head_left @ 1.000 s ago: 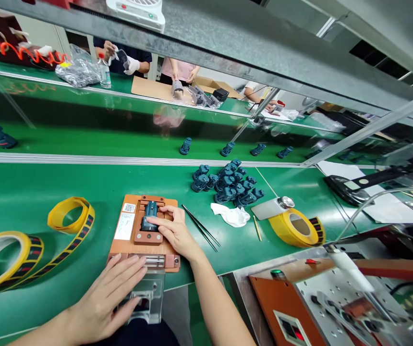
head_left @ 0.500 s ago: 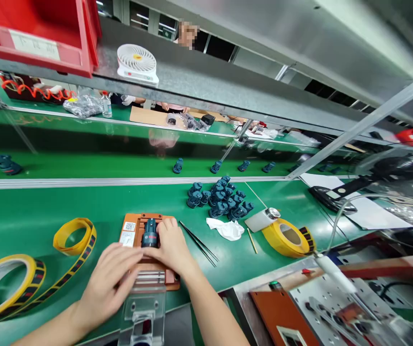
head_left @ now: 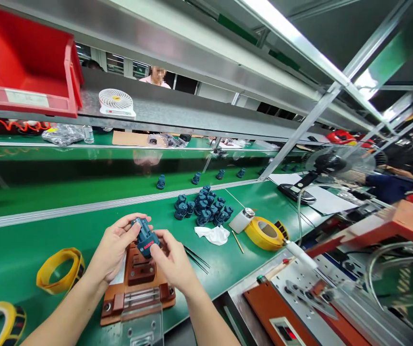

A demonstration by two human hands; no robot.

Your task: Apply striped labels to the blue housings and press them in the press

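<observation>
Both my left hand (head_left: 115, 245) and my right hand (head_left: 172, 266) grip a dark blue plastic housing (head_left: 145, 238) with red lettering on its side. They hold it tilted, just above a brown fixture block (head_left: 138, 271) on an orange-brown jig plate (head_left: 138, 305). A transparent acrylic piece (head_left: 142, 327) juts from the jig's near end. Thin black tweezers (head_left: 196, 258) lie to the right of my right hand, beside a crumpled white cloth (head_left: 212, 235).
A heap of similar blue parts (head_left: 201, 206) sits beyond my hands, with a yellow tape roll (head_left: 264, 233) to its right. Another yellow tape loop (head_left: 60, 269) lies left. A raised shelf holds a red bin (head_left: 24, 65) and a small white fan (head_left: 116, 103). A co-worker's torso (head_left: 390, 188) shows far right.
The blue housing has left the jig and now rises in both hands, tilted. Earlier it stood in the fixture under my fingers. The view has swung upward.
</observation>
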